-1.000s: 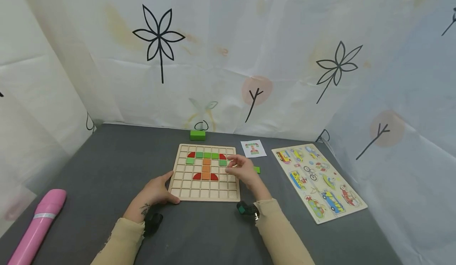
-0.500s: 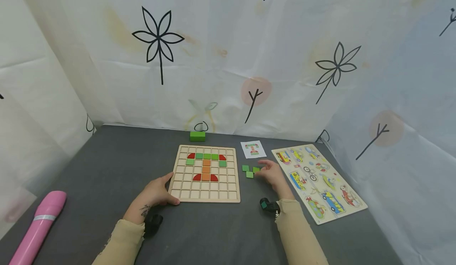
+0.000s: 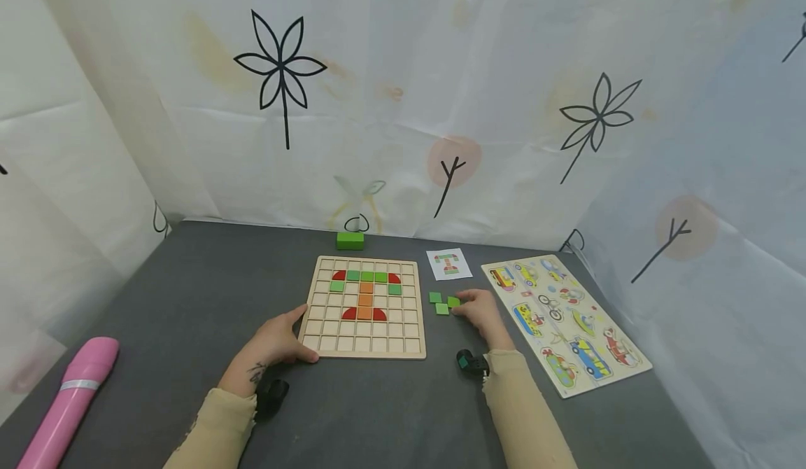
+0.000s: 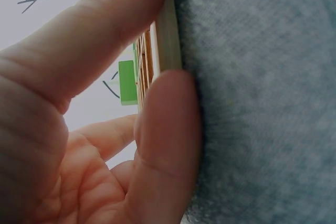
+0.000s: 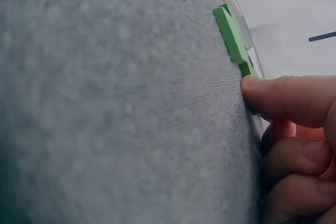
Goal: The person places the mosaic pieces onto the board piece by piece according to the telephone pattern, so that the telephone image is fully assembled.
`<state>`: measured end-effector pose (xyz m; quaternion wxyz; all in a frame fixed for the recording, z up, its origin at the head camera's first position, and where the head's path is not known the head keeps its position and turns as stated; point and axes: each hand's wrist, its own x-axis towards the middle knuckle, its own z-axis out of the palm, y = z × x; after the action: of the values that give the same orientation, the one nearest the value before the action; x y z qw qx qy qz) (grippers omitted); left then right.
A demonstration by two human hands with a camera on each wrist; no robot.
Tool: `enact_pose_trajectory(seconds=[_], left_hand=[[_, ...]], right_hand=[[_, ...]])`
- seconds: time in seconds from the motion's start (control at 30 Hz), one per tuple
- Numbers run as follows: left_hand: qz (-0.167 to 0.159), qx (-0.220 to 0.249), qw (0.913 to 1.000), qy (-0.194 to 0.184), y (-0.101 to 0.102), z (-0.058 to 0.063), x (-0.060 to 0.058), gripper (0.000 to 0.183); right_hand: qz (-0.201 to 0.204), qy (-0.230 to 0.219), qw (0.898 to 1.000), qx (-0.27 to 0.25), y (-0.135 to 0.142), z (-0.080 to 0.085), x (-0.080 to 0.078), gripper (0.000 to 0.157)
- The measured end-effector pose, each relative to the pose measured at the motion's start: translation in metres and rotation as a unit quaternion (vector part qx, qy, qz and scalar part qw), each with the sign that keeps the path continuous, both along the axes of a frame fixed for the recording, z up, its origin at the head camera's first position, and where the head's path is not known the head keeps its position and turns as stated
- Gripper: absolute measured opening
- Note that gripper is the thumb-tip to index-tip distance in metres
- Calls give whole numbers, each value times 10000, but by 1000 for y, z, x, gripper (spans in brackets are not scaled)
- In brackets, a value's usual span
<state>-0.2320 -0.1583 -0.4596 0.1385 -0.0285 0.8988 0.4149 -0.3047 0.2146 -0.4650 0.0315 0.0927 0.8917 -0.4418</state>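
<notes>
A square wooden grid board [image 3: 403, 329] lies on the table, holding red quarter-round pieces, green squares and orange squares in a T-like pattern. My left hand [image 3: 280, 339] rests at its near left corner, thumb on the front edge and extended index finger on the left edge; the left wrist view shows the thumb [image 4: 170, 124] against the board's side. Right of the board lie small green square tiles [image 3: 442, 309]. My right hand [image 3: 481, 315] pinches the rightmost green square tile [image 3: 453, 302] between thumb and index finger. In the right wrist view the thumb [image 5: 289, 98] touches it; the index fingertip is hidden.
Behind the tiles lies a picture card [image 3: 449, 264] with a similar pattern. A green block [image 3: 350, 241] stands behind the board. To the right is a vehicle puzzle board [image 3: 563, 322]. A pink microphone-shaped object [image 3: 72, 399] lies at left. Printed cloth [image 3: 378, 105] hangs behind.
My right hand has moved from the board's right edge to the green tiles, and its fingers have closed on the rightmost one. My left hand has stayed at the board's corner.
</notes>
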Motion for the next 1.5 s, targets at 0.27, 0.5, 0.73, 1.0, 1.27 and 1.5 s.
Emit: enact_pose_trajectory(seconds=[0.27, 0.5, 0.73, 1.0, 1.27, 1.5], left_hand=[[17, -26, 10000, -17, 0, -1, 1, 114], [23, -16, 10000, 7, -1, -1, 1, 113], [4, -26, 10000, -19, 0, 1, 0, 114], [-1, -119, 9999, -26, 0, 0, -2, 115], [-18, -186, 9998, -31, 0, 2, -1, 115], [-27, -195, 9998, -24, 0, 2, -1, 115]], right_hand=[[-319, 433, 9979, 366, -1, 1, 6, 32], [18, 690, 9895, -1267, -38, 22, 17, 29], [1109, 417, 9744, -1912, -77, 32, 37, 30], [1917, 343, 9779, -765, -102, 21, 44, 32], [2016, 367, 9787, -136, -112, 8, 45, 30], [1970, 403, 9796, 61, -116, 7, 47, 30]])
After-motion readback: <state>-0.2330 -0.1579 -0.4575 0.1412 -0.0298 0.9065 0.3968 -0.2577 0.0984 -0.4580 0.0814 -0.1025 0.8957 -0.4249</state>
